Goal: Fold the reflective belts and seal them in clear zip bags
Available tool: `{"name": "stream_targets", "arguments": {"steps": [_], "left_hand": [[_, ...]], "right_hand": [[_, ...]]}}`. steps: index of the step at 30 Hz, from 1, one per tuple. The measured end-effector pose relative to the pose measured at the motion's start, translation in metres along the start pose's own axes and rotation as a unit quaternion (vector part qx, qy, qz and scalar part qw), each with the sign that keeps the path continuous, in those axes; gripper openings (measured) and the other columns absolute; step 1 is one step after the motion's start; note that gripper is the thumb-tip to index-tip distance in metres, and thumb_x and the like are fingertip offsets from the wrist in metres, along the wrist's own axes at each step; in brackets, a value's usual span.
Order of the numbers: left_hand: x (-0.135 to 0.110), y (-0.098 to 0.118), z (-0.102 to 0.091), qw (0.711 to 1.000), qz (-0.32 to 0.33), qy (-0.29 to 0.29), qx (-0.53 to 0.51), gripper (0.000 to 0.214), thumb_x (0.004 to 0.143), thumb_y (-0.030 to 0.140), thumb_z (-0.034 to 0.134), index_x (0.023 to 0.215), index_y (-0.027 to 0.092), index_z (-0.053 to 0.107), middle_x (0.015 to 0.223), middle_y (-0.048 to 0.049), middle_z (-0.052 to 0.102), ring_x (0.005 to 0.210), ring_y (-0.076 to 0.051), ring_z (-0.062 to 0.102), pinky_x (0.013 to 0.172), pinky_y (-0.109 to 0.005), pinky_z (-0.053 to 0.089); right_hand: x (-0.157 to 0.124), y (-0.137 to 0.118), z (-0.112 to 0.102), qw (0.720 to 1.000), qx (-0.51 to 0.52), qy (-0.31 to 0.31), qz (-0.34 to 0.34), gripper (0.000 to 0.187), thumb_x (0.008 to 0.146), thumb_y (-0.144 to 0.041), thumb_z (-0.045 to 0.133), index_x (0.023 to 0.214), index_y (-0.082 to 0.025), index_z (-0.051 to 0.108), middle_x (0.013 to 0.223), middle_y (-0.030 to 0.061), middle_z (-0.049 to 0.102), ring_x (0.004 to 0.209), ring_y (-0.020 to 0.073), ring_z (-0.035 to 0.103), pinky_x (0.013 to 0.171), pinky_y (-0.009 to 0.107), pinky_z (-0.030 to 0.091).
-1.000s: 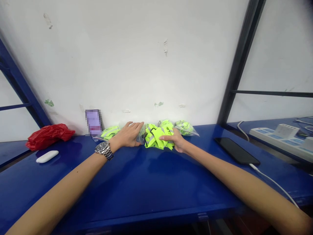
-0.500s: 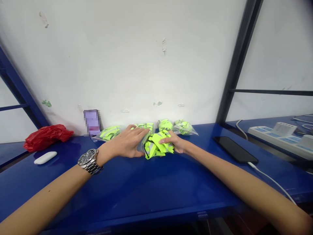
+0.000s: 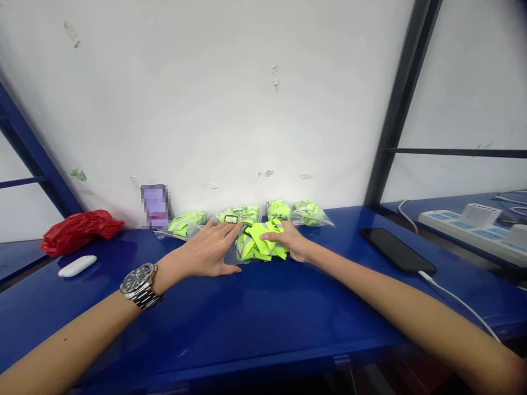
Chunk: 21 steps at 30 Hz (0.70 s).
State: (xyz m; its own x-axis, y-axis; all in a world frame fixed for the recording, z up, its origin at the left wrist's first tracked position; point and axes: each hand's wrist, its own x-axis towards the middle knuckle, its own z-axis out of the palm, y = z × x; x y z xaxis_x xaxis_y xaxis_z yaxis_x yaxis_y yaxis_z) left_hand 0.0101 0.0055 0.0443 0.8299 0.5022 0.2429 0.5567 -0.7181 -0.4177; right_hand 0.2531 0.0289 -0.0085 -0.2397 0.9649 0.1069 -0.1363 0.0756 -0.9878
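Observation:
My right hand (image 3: 293, 242) is closed around a crumpled neon-yellow reflective vest (image 3: 263, 241) with grey stripes and dark edging, thumb on top. My left hand (image 3: 212, 249) is open just to the left of it, fingers reaching forward and thumb apart. A clear plastic bag (image 3: 234, 255) shows between the left fingers and thumb, beside the vest; how far the vest is inside it I cannot tell. Behind my hands, by the wall, lie similar bagged yellow bundles: one at the left (image 3: 188, 222), one in the middle (image 3: 242, 213), and two at the right (image 3: 279, 209) (image 3: 308, 212).
A red plastic bag (image 3: 80, 230) and a white earphone case (image 3: 77, 266) lie at the left of the blue table (image 3: 247, 318). A phone (image 3: 155, 207) leans on the wall. On the right are a black phone (image 3: 397, 250) with a cable and a white power strip (image 3: 473, 227).
My left hand has drawn back slightly left and toward me, its thumb now off the bag. The vest in my right hand has moved a little left and lower, nearer the table.

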Motion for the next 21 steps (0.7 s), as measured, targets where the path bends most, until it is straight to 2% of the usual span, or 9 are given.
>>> {"name": "stream_targets", "arguments": {"steps": [4, 7, 11, 15, 18, 21], "left_hand": [[0.001, 0.006, 0.017, 0.998, -0.026, 0.033, 0.037, 0.095, 0.077, 0.058, 0.062, 0.145, 0.009, 0.016, 0.135, -0.0239, 0.048, 0.119, -0.038, 0.049, 0.096, -0.050, 0.037], [0.005, 0.009, 0.027, 0.996, -0.050, 0.066, 0.046, 0.091, 0.077, 0.049, 0.062, 0.144, 0.006, 0.018, 0.134, -0.0259, 0.047, 0.120, -0.038, 0.048, 0.098, -0.051, 0.035], [0.011, 0.015, 0.027, 0.994, -0.060, 0.077, 0.041, 0.086, 0.070, 0.038, 0.064, 0.139, 0.003, 0.026, 0.128, -0.0260, 0.050, 0.115, -0.039, 0.050, 0.097, -0.051, 0.037], [0.018, 0.022, 0.024, 0.993, -0.058, 0.096, 0.032, 0.083, 0.069, 0.033, 0.063, 0.137, 0.001, 0.028, 0.125, -0.0266, 0.052, 0.112, -0.039, 0.052, 0.095, -0.049, 0.040], [0.023, 0.024, 0.025, 0.990, -0.058, 0.125, 0.019, 0.091, 0.067, 0.030, 0.065, 0.141, 0.002, 0.020, 0.127, -0.0267, 0.051, 0.112, -0.039, 0.053, 0.094, -0.049, 0.043], [0.026, 0.024, 0.028, 0.987, -0.064, 0.147, -0.003, 0.106, 0.065, 0.026, 0.066, 0.146, 0.004, 0.003, 0.126, -0.0257, 0.052, 0.111, -0.038, 0.054, 0.090, -0.048, 0.045]], "right_hand": [[-0.003, 0.000, 0.007, 1.000, 0.008, 0.008, -0.022, 0.049, 0.055, -0.031, 0.087, 0.094, -0.018, 0.061, 0.093, 0.0062, 0.070, 0.087, 0.0230, 0.067, 0.065, 0.028, 0.057], [-0.004, 0.001, 0.010, 0.999, 0.031, -0.015, -0.027, 0.048, 0.056, -0.032, 0.086, 0.095, -0.016, 0.064, 0.093, 0.0067, 0.071, 0.083, 0.0218, 0.068, 0.067, 0.030, 0.057], [-0.005, 0.004, 0.012, 0.996, 0.053, -0.058, -0.037, 0.046, 0.057, -0.033, 0.085, 0.094, -0.015, 0.067, 0.091, 0.0064, 0.072, 0.080, 0.0207, 0.068, 0.069, 0.030, 0.056], [-0.007, 0.006, 0.014, 0.994, 0.041, -0.063, -0.076, 0.045, 0.056, -0.033, 0.085, 0.093, -0.015, 0.066, 0.090, 0.0057, 0.071, 0.077, 0.0190, 0.067, 0.069, 0.030, 0.056], [-0.008, 0.007, 0.016, 0.994, 0.019, -0.037, -0.102, 0.048, 0.057, -0.034, 0.085, 0.096, -0.015, 0.064, 0.089, 0.0050, 0.069, 0.077, 0.0182, 0.066, 0.068, 0.029, 0.055], [-0.008, 0.007, 0.017, 0.992, 0.017, -0.036, -0.116, 0.049, 0.058, -0.035, 0.084, 0.098, -0.016, 0.062, 0.092, 0.0052, 0.069, 0.080, 0.0184, 0.066, 0.071, 0.029, 0.055]]}}
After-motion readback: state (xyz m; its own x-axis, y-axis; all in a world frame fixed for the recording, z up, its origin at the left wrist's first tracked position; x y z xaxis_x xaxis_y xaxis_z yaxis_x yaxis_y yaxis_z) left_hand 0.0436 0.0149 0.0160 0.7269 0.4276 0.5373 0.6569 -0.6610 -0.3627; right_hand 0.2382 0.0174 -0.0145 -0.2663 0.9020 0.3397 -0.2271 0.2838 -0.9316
